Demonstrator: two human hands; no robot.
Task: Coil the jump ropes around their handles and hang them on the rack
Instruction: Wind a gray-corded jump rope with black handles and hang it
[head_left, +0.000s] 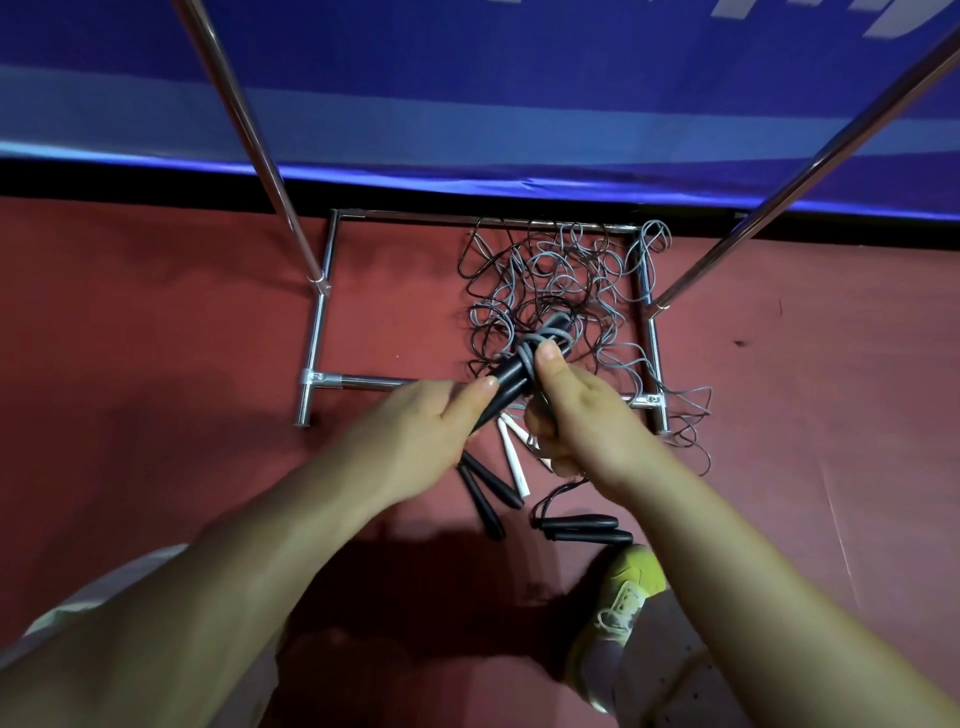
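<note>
Black handle pair (519, 366) held together mid-frame, tilted up and away toward the rope pile, a few turns of grey rope (535, 347) wrapped round the middle. Handles sit between both hands, above the front bar of the rack base (317, 332).

Left hand (421, 421) grips the lower tapered end, thumb lying along the handles, fingers curled underneath. Right hand (576, 410) clamps the wrapped section, thumb (550, 358) pressed on top of the coil, remaining fingers curled below (what else they hold, cannot tell). Both forearms reach forward and converge on the handles from bottom left and bottom right.

Loose tangle of grey and black rope (561, 291) lies on the red floor (156, 312) inside the right half of the rack base, some loops spilling over its right bar. Under the hands on the floor: white handles (514, 457), a black handle pair (485, 493) to their left, another black pair (584, 529) lying near a yellow-green shoe (626, 587). Two chrome rack uprights (249, 140) rise from the base sides. Blue banner (519, 78) behind the rack.
</note>
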